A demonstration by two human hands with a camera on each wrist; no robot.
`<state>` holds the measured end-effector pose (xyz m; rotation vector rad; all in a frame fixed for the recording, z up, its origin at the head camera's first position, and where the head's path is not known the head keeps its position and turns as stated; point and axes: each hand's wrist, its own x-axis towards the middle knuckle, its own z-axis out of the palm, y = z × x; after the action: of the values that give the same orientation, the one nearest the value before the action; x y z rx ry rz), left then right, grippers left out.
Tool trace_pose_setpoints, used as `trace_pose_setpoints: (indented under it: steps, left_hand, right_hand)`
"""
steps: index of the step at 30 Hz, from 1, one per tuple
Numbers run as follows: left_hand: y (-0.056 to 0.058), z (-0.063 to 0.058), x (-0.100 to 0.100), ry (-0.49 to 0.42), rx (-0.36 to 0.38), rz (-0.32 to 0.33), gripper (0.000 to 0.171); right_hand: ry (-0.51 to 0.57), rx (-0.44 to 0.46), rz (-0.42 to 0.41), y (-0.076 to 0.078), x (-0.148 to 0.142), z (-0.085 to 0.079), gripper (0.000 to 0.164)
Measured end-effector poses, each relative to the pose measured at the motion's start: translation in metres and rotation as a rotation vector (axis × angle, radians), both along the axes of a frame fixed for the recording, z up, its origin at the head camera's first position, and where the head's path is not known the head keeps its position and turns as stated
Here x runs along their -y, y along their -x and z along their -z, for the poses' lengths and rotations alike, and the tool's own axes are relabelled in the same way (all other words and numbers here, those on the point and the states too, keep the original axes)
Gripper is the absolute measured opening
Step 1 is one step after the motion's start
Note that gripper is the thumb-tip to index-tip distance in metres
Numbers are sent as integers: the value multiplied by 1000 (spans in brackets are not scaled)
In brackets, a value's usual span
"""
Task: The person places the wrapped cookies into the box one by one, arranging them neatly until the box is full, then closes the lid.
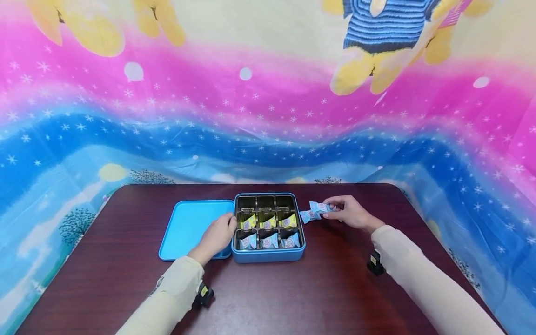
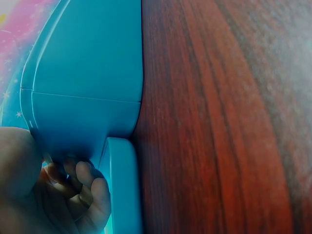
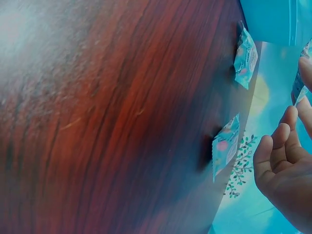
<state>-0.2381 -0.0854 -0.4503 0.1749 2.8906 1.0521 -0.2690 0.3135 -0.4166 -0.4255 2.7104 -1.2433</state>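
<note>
One printed cloth backdrop (image 1: 251,107), pink and blue with snowflakes, hangs behind and to both sides; its figures are cut off at the top. Before it stands one dark red-brown counter (image 1: 272,298). Two pale sleeves (image 1: 431,284) reach over it, cut off at the lower edge. One blue box (image 1: 268,257) sits at mid-counter, its insert divided into nine compartments, three by three. One blue lid (image 1: 188,223) lies flat just left of it, partly covered by the left hand and wrist. Of the two hands, the left hand (image 1: 215,235) holds the box's left side with curled fingers, the fingertips in shadow; the right hand (image 1: 349,211) pinches one packet, well apart from the left. Each wrist bears a black device (image 1: 205,294), two altogether. Smallest are nine packets: three yellow packets (image 1: 268,220) in the middle row and three blue packets (image 1: 269,241) in the near row, one per compartment; the held packet (image 1: 319,207), blue, right of the box; and two loose packets (image 3: 226,146), also blue, on the counter beyond that side. From the head view the right hand mostly hides one of these, and print on the wrappers is too small to read.
</note>
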Motion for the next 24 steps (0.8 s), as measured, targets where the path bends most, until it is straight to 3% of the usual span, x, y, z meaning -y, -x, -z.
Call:
trace_pose_setpoints:
  steps: [24]
  left_hand:
    - [0, -1, 0, 0, 1, 6, 31]
  right_hand:
    - [2, -25, -34, 4, 26, -10, 33]
